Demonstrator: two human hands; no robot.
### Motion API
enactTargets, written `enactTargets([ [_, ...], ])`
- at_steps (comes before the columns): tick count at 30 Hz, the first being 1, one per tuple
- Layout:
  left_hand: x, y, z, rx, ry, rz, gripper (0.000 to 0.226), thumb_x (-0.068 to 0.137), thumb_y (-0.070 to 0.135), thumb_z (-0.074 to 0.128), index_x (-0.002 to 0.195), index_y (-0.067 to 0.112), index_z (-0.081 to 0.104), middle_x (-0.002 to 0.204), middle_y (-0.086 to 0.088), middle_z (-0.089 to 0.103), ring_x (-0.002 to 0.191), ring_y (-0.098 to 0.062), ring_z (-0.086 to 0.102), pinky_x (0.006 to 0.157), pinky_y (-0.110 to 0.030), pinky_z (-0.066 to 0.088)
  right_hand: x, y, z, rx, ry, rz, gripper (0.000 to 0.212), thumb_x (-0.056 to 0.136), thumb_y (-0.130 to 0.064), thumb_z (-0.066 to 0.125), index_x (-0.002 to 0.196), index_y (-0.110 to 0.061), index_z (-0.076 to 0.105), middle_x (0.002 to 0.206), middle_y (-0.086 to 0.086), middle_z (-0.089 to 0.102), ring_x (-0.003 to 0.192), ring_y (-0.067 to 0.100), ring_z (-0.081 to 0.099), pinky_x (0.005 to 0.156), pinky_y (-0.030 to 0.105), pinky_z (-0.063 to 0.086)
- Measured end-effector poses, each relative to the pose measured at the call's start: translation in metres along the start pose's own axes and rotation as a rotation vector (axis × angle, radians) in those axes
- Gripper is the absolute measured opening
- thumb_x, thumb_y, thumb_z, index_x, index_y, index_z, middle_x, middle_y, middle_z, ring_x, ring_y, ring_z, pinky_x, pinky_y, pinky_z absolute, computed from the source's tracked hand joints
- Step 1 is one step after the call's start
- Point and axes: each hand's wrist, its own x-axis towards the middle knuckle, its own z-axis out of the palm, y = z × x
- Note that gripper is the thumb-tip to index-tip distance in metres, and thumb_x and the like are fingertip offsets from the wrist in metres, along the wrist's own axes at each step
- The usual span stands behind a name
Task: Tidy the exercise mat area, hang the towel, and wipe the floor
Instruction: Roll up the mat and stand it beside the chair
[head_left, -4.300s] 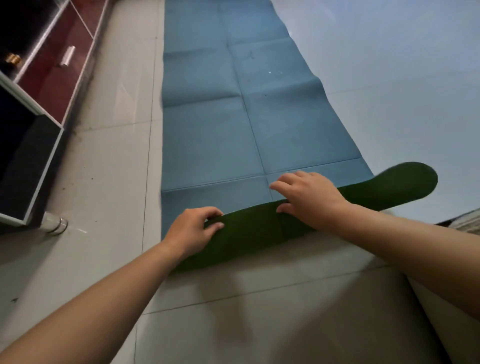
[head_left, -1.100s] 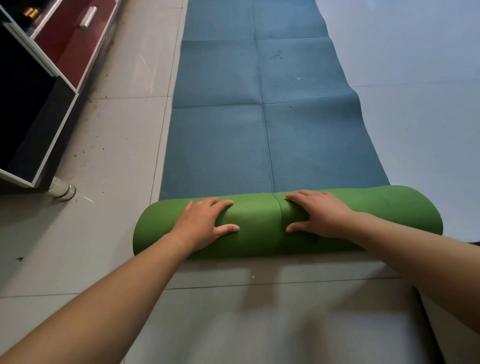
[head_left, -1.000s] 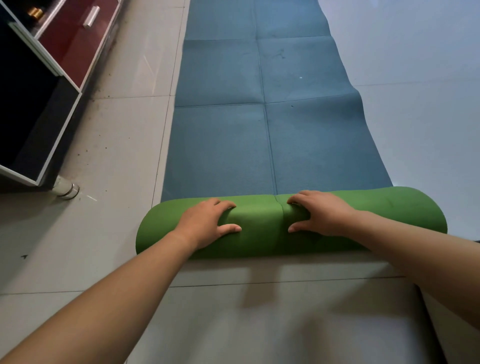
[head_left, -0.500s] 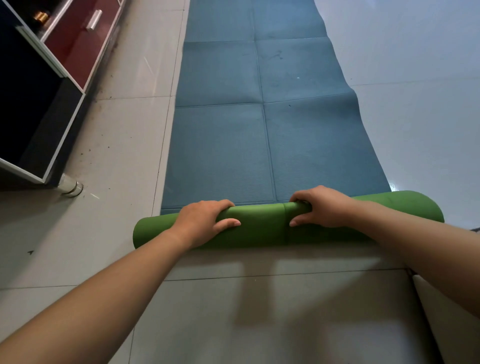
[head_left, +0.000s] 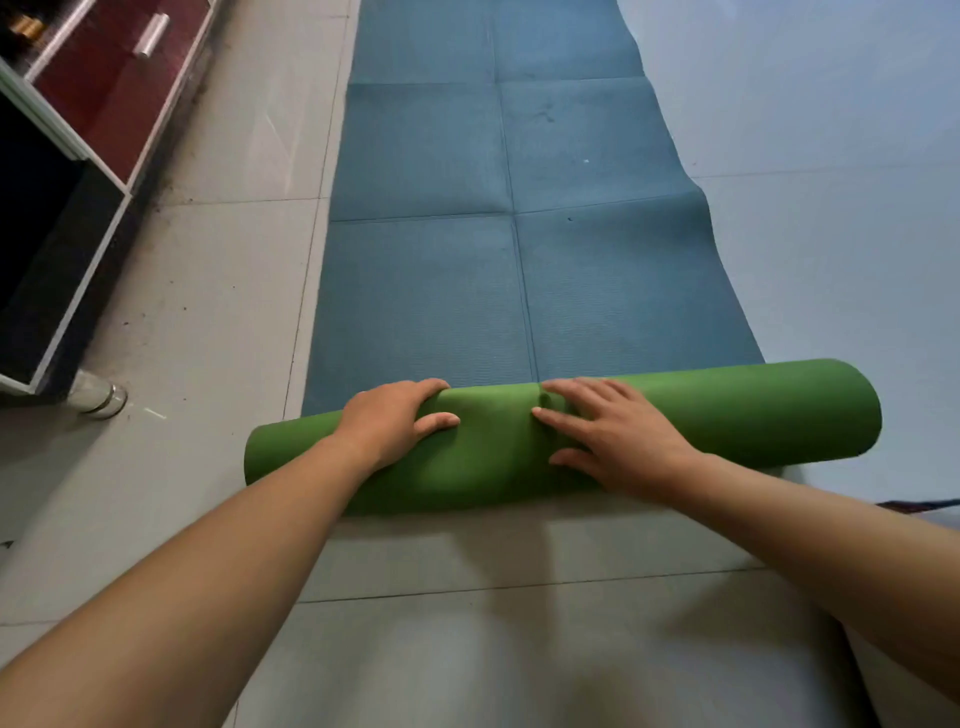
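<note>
Nearest, the left hand (head_left: 395, 421) curls over the top of the exercise mat's green roll (head_left: 753, 410), thumb on the near side, while the right hand (head_left: 608, 441) lies flat and spread on it. The roll looks loose and fatter to the right; I'd tuck it tighter, press evenly, and keep its ends square with the flat blue length (head_left: 467, 291) stretching away over the tiled floor (head_left: 208, 312)
</note>
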Motion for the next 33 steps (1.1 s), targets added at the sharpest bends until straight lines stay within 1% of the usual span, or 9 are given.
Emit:
enactTargets([
  [2,0.008,-0.004,0.005,-0.031,0.007,-0.024,0.050,0.087,0.060,0.044,0.130,0.035,0.047,0.125,0.001,0.057,0.116,-0.022,0.052,0.087,-0.038,0.045,-0.004,-0.005,0.007,-0.035,-0.198,0.020,0.082,0.076,-0.071,0.040,0.142,-0.022,0.037,0.151,0.007,0.034,0.136,0.029,0.036,0.108,0.051,0.029],
  [4,0.014,-0.005,0.010,-0.122,0.100,-0.029,0.042,0.087,0.052,0.050,0.124,0.032,0.055,0.120,-0.002,0.058,0.113,-0.024,0.054,0.088,-0.039,0.046,-0.001,0.000,0.009,-0.031,-0.365,0.059,0.100,0.073,-0.073,0.047,0.150,-0.021,0.008,0.159,0.001,0.002,0.145,0.025,0.008,0.115,0.050,0.009],
  [5,0.016,-0.004,0.012,-0.171,0.172,-0.013,0.036,0.088,0.046,0.053,0.119,0.029,0.060,0.116,-0.003,0.059,0.109,-0.025,0.055,0.087,-0.039,0.047,0.005,0.003,0.008,-0.051,-0.378,0.057,0.102,0.074,-0.068,0.053,0.150,-0.021,0.003,0.159,0.000,-0.003,0.146,0.023,0.003,0.115,0.049,0.006],
  [8,0.015,0.004,0.012,-0.226,0.314,0.069,0.029,0.091,0.037,0.053,0.111,0.021,0.066,0.111,-0.003,0.060,0.103,-0.025,0.057,0.085,-0.037,0.048,0.027,0.013,0.005,-0.003,-0.362,0.057,0.095,0.077,-0.059,0.060,0.149,-0.024,0.010,0.158,-0.004,0.009,0.144,0.019,0.013,0.115,0.045,0.012],
  [13,-0.004,0.010,0.011,-0.080,0.233,0.159,0.080,0.076,0.071,0.028,0.132,0.018,0.049,0.133,-0.003,0.052,0.121,-0.023,0.048,0.104,-0.037,0.038,0.051,0.029,0.004,0.125,-0.272,0.083,0.088,0.069,-0.058,0.069,0.142,-0.031,0.028,0.148,-0.008,0.035,0.134,0.015,0.034,0.106,0.038,0.027],
  [16,-0.011,0.005,0.011,-0.016,0.243,0.164,0.094,0.064,0.079,0.042,0.138,0.020,0.042,0.140,-0.003,0.046,0.127,-0.023,0.043,0.108,-0.038,0.032,0.053,0.031,0.004,0.137,-0.240,0.083,0.090,0.067,-0.057,0.071,0.142,-0.030,0.029,0.146,-0.004,0.035,0.133,0.018,0.035,0.105,0.037,0.027],
  [19,-0.010,0.006,0.011,0.027,0.164,0.154,0.102,0.058,0.066,0.071,0.143,0.025,0.031,0.145,0.001,0.038,0.132,-0.021,0.036,0.112,-0.039,0.026,0.044,0.032,0.005,0.107,-0.178,0.138,0.092,0.066,-0.063,0.069,0.143,-0.031,0.030,0.145,0.001,0.034,0.134,0.022,0.032,0.110,0.039,0.021],
  [25,-0.001,0.013,-0.003,0.035,0.096,0.133,0.080,0.067,0.050,0.076,0.136,0.030,0.041,0.135,0.006,0.049,0.121,-0.020,0.048,0.098,-0.032,0.039,0.028,0.038,-0.002,-0.051,-0.331,0.099,0.117,0.056,-0.064,0.074,0.147,-0.032,0.008,0.153,-0.003,0.020,0.140,0.019,0.020,0.112,0.044,0.018],
  [33,-0.007,0.017,-0.015,0.043,0.103,0.133,0.059,0.074,0.047,0.069,0.128,0.035,0.048,0.126,0.009,0.057,0.115,-0.017,0.053,0.084,-0.031,0.045,0.025,0.037,-0.008,-0.006,-0.279,0.118,0.082,0.072,-0.046,0.069,0.141,-0.036,0.025,0.142,-0.009,0.041,0.128,0.016,0.042,0.100,0.040,0.034],
])
